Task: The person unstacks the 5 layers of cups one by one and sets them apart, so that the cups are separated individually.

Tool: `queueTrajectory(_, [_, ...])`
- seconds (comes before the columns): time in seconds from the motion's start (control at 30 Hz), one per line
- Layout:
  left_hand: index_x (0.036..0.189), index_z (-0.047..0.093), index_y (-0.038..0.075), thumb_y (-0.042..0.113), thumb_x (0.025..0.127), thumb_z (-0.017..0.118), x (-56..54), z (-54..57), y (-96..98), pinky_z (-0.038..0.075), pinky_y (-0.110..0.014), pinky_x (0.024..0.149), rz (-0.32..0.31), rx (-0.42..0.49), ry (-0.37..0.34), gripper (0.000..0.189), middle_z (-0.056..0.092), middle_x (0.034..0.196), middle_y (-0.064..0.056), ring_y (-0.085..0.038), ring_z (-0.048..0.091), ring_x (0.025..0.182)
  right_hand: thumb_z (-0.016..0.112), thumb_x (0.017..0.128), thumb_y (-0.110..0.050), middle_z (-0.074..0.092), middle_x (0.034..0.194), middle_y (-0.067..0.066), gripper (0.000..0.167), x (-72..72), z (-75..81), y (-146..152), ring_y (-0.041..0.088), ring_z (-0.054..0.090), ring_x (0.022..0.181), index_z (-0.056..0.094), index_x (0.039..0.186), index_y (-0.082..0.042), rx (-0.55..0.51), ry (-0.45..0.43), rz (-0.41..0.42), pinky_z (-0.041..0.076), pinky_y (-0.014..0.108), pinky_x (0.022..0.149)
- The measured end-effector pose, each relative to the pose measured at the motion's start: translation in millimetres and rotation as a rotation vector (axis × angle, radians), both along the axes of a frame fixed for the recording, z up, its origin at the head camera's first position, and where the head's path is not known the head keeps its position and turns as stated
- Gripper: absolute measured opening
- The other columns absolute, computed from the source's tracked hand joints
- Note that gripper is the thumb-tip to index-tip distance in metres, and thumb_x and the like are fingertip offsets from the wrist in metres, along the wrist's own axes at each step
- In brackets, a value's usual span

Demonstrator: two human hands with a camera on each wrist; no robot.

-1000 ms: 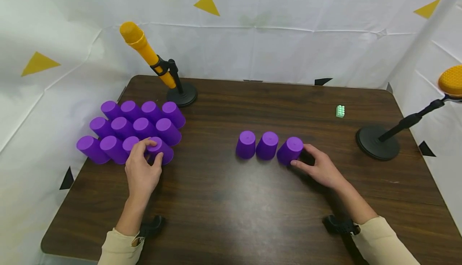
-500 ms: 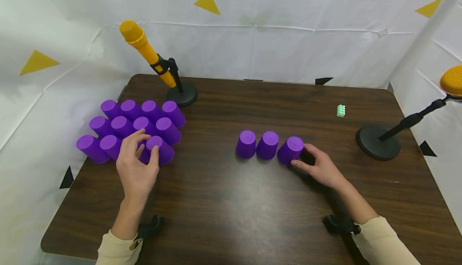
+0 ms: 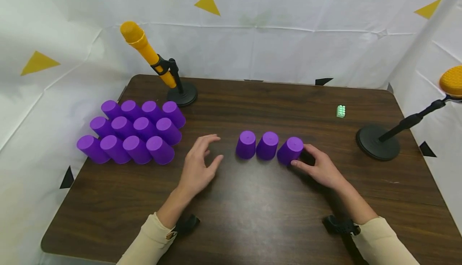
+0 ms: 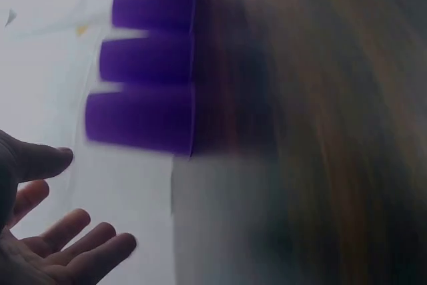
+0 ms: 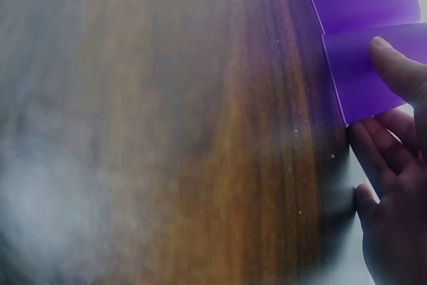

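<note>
Three purple cups stand upside down in a row at mid-table in the head view: a left cup, a middle cup and a right cup. With thumb and fingers on either side, my right hand holds the right cup, as the right wrist view also shows its thumb on the cup wall. My left hand holds nothing; its fingers are spread, just left of the row and apart from it. In the left wrist view the cups look blurred.
Several more upside-down purple cups stand in rows at the table's left. Behind them is a yellow microphone on a black stand. A pale green toy brick and another microphone stand are at the right.
My left hand has left the group of cups on the left and moved right, empty, towards the row of three. My right hand has stayed at the right cup.
</note>
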State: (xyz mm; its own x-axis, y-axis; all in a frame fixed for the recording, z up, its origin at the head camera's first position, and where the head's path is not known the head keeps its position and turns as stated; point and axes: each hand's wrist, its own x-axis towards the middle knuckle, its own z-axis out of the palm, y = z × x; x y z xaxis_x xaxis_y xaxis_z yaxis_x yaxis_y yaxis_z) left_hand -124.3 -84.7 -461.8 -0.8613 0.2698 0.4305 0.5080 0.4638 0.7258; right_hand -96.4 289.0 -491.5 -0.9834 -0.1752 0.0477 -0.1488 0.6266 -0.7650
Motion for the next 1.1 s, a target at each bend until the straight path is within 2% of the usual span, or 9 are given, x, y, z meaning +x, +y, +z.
queueTrajectory(0.13, [0.132,0.054,0.012,0.005,0.084,0.077,-5.1,-6.9,29.8,0.054,-0.041,0.085,-0.068,-0.049,-0.036,0.054,0.050,0.139,-0.010,-0.021,0.050,0.125,0.074,0.089,-0.025,0.061,0.126,0.018,0.049,0.1,-0.1,0.4,0.037,0.051,0.123,0.056,0.130,-0.003,-0.002,-0.001,0.001,0.033,0.060,0.104])
queueTrajectory(0.23, [0.132,0.052,0.013,0.006,0.084,0.078,-10.7,-9.8,47.4,0.050,-0.042,0.092,-0.097,-0.064,-0.032,0.055,0.047,0.141,-0.011,-0.022,0.049,0.127,0.075,0.089,-0.024,0.061,0.126,0.017,0.049,0.0,-1.5,0.6,0.037,0.052,0.122,0.057,0.129,-0.003,-0.002,0.003,0.002,0.033,0.059,0.105])
queueTrajectory(0.37, [0.129,0.054,0.015,0.007,0.084,0.077,-18.8,-12.5,64.0,0.043,-0.044,0.103,-0.130,-0.048,-0.023,0.050,0.048,0.141,-0.011,-0.022,0.048,0.128,0.075,0.088,-0.024,0.061,0.125,0.017,0.049,0.9,-1.9,0.7,0.037,0.052,0.122,0.057,0.129,-0.003,-0.003,0.006,-0.002,0.033,0.059,0.105])
queueTrajectory(0.47, [0.123,0.057,0.015,0.005,0.084,0.076,-23.4,-14.4,70.8,0.043,-0.042,0.103,-0.141,-0.034,-0.012,0.044,0.051,0.138,-0.011,-0.019,0.050,0.127,0.075,0.089,-0.024,0.061,0.125,0.018,0.049,1.3,-1.3,0.6,0.037,0.051,0.123,0.057,0.129,-0.003,-0.001,0.005,-0.003,0.033,0.059,0.105])
queueTrajectory(0.67, [0.116,0.058,0.014,0.001,0.086,0.073,-26.7,-17.3,73.1,0.043,-0.036,0.102,-0.137,0.003,-0.001,0.036,0.055,0.132,-0.005,-0.017,0.053,0.123,0.075,0.089,-0.024,0.061,0.126,0.018,0.049,0.1,-0.7,1.4,0.037,0.051,0.123,0.057,0.129,-0.002,-0.003,0.008,-0.001,0.033,0.059,0.105])
queueTrajectory(0.9, [0.114,0.058,0.014,0.001,0.086,0.074,-27.2,-17.7,66.4,0.046,-0.035,0.100,-0.121,0.031,0.002,0.035,0.057,0.132,-0.003,-0.017,0.056,0.119,0.075,0.088,-0.022,0.062,0.125,0.017,0.049,0.2,-2.5,2.6,0.036,0.052,0.121,0.057,0.129,-0.002,-0.004,0.016,-0.001,0.034,0.058,0.105])
queueTrajectory(1.0, [0.114,0.058,0.014,0.001,0.086,0.074,-27.4,-15.5,57.0,0.048,-0.037,0.098,-0.078,0.036,-0.006,0.034,0.057,0.131,-0.004,-0.018,0.057,0.118,0.076,0.088,-0.022,0.062,0.123,0.016,0.048,-0.4,-3.3,2.7,0.034,0.053,0.120,0.058,0.128,-0.003,-0.006,0.023,0.003,0.035,0.056,0.104])
queueTrajectory(1.1, [0.114,0.059,0.013,0.000,0.085,0.074,-29.6,-11.5,42.0,0.049,-0.040,0.095,0.013,0.034,-0.015,0.035,0.058,0.129,-0.004,-0.020,0.057,0.118,0.076,0.088,-0.023,0.063,0.123,0.015,0.047,-0.8,-3.4,2.7,0.033,0.053,0.120,0.058,0.127,-0.004,-0.005,0.029,0.007,0.035,0.056,0.104])
